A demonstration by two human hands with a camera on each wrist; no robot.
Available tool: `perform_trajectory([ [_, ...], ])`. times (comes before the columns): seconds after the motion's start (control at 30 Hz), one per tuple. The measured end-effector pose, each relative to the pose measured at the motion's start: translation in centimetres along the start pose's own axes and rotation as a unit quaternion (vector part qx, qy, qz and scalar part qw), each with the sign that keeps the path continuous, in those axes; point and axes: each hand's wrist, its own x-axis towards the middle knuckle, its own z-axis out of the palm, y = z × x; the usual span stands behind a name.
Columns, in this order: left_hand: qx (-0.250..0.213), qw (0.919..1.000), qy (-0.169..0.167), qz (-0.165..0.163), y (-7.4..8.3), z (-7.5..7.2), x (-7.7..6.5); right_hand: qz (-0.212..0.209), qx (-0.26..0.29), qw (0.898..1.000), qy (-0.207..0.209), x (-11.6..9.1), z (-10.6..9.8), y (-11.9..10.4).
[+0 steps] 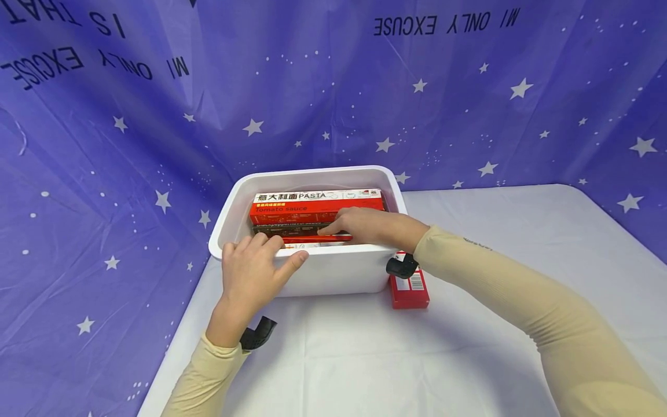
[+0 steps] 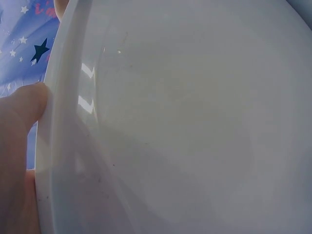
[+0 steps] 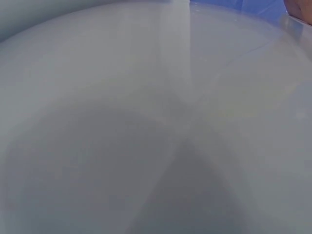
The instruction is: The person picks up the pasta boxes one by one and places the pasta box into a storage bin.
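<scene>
A white plastic bin (image 1: 333,272) stands on the table with several pasta boxes in it. My left hand (image 1: 250,269) grips its near rim, fingers hooked over the edge and thumb on the outer side. Inside the bin, my right hand (image 1: 365,225) holds the right part of a red box (image 1: 307,238) close to the near wall; some of its fingers are hidden. Behind that lie a dark black pepper box (image 1: 286,230) and a red and white tomato sauce pasta box (image 1: 318,209). Both wrist views show mostly the bin's white wall (image 2: 185,117).
Another red box (image 1: 410,296) with a barcode lies on the table by the bin's near right corner, partly under the right wrist. White cloth (image 1: 521,243) covers the table. A purple star-patterned curtain (image 1: 323,87) hangs behind and at the left.
</scene>
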Motion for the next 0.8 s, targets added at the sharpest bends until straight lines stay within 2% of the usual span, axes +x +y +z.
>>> perform_trajectory([
  [0.23,0.000,1.0000,0.002,0.000,0.0,0.1,0.0,0.016,0.002,1.000,-0.009,0.0,0.0,0.0],
  [0.33,-0.001,1.0000,0.003,0.001,0.1,0.2,0.0,0.011,-0.013,1.000,0.003,-0.1,0.0,0.1],
  [0.57,0.002,1.0000,-0.007,-0.003,0.1,0.1,0.0,0.003,-0.031,0.997,0.068,-1.1,-0.7,0.5],
  [0.8,0.001,1.0000,-0.008,-0.004,0.0,-0.1,0.0,0.035,-0.047,0.988,0.145,-4.3,-3.0,1.5],
])
